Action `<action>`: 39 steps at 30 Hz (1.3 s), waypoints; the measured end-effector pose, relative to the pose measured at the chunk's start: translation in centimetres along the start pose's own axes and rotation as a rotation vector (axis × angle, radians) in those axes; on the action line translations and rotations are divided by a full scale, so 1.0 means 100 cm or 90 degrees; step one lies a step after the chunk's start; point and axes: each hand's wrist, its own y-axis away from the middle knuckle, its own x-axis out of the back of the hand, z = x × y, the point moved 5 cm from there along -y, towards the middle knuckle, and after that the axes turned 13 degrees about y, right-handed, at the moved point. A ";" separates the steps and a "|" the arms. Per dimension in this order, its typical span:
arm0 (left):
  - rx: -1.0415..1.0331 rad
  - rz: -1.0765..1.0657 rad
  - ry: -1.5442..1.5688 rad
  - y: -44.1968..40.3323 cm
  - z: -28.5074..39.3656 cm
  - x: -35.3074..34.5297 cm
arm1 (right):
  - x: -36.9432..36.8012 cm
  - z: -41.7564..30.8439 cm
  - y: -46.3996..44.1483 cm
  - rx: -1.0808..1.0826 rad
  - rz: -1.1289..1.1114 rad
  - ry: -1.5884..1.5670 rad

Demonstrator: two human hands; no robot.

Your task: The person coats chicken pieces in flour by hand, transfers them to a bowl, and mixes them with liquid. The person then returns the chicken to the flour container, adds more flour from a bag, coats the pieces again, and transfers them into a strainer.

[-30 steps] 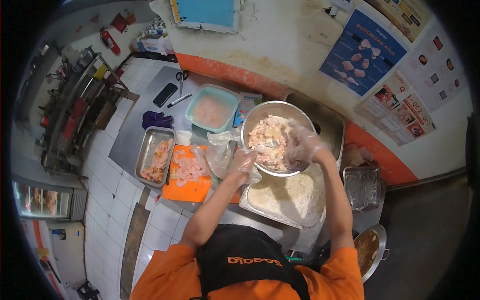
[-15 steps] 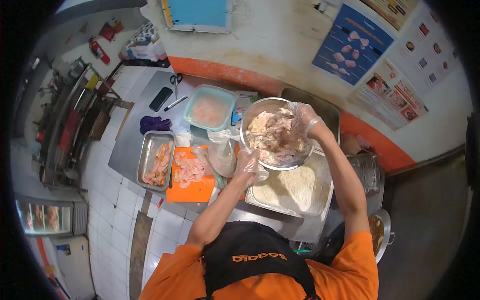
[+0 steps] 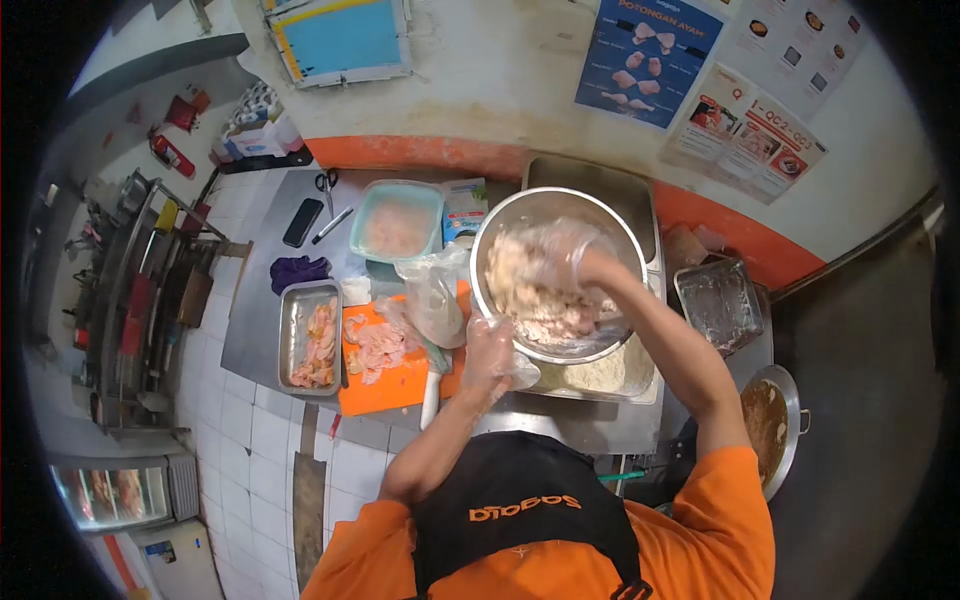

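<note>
A large steel mixing bowl (image 3: 545,208) is tilted over the flour tray (image 3: 600,376), with flour-dusted meat pieces (image 3: 525,295) inside. My left hand (image 3: 490,352), in a clear plastic glove, is closed on the bowl's near left rim. Inside the bowl, my gloved right hand (image 3: 578,255) is smeared by motion among the meat, so its fingers cannot be made out. Left of the bowl lie a plastic bag (image 3: 437,305) and a white-handled knife (image 3: 431,400). Pale raw meat or skin (image 3: 380,345) is spread on an orange cutting board (image 3: 385,400).
A metal tray (image 3: 288,325) of meat pieces stands left of the board, a purple cloth (image 3: 300,272) above it. Farther back are a lidded tub (image 3: 397,222), phone (image 3: 303,222), pen (image 3: 332,226) and scissors (image 3: 326,185). A pan (image 3: 768,430) stands at right.
My right hand has gone from the bowl's far right side down into the meat and is moving fast. The bowl is tipped more toward me. My left hand stays at the rim; the view has shifted.
</note>
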 end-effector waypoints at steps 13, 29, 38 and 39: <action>-0.021 -0.086 0.159 0.017 -0.038 0.000 | -0.017 0.032 0.055 -0.240 0.079 -0.028; -0.057 -0.060 0.184 0.026 -0.005 -0.002 | 0.018 0.073 0.061 -0.046 0.106 -0.359; -0.075 -0.081 0.174 0.008 -0.017 0.010 | -0.011 -0.051 0.040 0.231 -0.029 0.097; -0.058 -0.093 0.278 0.015 -0.002 0.005 | 0.000 -0.052 0.047 0.214 0.007 0.112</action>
